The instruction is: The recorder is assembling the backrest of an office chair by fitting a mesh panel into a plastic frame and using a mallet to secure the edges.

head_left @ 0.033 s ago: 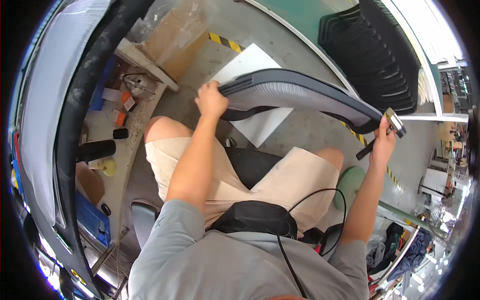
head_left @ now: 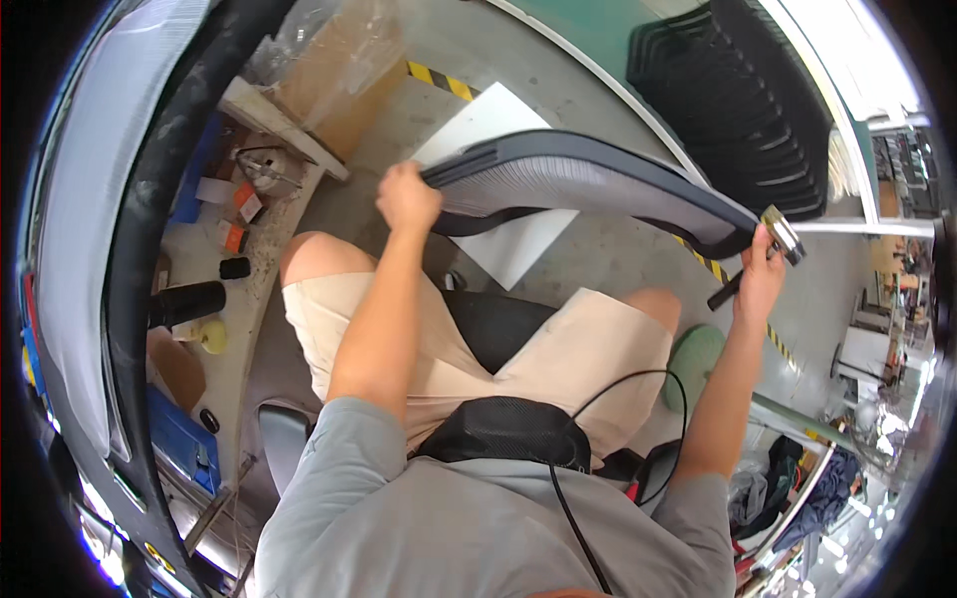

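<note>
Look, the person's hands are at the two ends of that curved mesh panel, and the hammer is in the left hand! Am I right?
Not quite: the hammer is in the right hand, not the left hand. The head view shows it. The hands are at the two ends of the curved mesh panel, as you said.

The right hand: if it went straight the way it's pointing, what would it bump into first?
Beyond the hammer it holds, the right hand would probably meet the dark stack, perhaps the white rail before that; depth is unclear.
</note>
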`<state>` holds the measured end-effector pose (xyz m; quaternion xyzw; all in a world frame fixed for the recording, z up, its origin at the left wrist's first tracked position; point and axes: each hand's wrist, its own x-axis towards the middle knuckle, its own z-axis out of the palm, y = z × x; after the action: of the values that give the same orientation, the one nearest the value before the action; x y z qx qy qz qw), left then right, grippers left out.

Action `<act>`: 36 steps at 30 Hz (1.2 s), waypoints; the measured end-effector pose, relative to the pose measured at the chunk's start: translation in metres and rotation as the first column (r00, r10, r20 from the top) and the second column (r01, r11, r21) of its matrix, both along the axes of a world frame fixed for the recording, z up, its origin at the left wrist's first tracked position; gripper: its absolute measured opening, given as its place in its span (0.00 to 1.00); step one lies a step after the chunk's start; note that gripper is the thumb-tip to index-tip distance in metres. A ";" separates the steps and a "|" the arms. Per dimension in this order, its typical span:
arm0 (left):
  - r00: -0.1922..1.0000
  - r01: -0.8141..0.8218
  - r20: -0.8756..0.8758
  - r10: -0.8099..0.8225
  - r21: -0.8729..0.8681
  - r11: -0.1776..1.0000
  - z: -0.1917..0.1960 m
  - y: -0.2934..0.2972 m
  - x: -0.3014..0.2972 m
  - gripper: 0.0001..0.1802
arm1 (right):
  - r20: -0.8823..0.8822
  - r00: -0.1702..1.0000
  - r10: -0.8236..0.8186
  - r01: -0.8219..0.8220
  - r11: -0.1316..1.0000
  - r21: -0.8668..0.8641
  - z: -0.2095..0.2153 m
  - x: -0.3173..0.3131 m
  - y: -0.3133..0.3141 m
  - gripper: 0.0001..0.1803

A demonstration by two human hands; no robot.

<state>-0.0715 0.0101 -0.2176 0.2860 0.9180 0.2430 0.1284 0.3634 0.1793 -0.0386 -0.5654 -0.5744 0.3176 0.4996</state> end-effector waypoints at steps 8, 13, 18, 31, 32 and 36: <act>0.691 -0.452 0.723 0.003 0.429 0.782 -0.114 -0.012 -0.024 0.24 | 0.094 0.991 -0.096 0.104 0.991 -0.088 -0.002 -0.012 0.003 0.19; 0.944 -0.142 0.325 0.064 0.222 0.965 -0.109 -0.009 -0.016 0.31 | -0.056 0.989 -0.135 0.137 0.990 0.027 -0.036 0.012 0.009 0.22; 0.979 -0.127 0.185 0.089 0.203 0.971 -0.080 0.005 0.004 0.33 | -0.096 0.975 -0.201 0.207 0.977 0.049 -0.046 0.027 0.005 0.20; 0.911 -0.180 0.398 0.104 0.157 0.971 -0.090 0.007 -0.019 0.25 | -0.056 0.978 -0.202 0.203 0.979 0.020 -0.049 0.028 -0.005 0.22; 0.859 -0.205 0.508 0.068 0.219 0.954 -0.091 0.009 -0.018 0.24 | -0.074 0.974 -0.213 0.216 0.976 0.024 -0.044 0.027 -0.007 0.22; 0.685 -0.492 0.714 -0.144 0.599 0.632 -0.096 0.006 -0.033 0.18 | -0.116 0.979 -0.165 0.161 0.986 -0.038 -0.037 0.012 -0.016 0.21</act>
<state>-0.1048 0.0163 -0.3138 0.0971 0.6316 0.7035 0.3111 0.3756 0.1631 -0.0759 -0.5978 -0.4907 0.3169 0.5490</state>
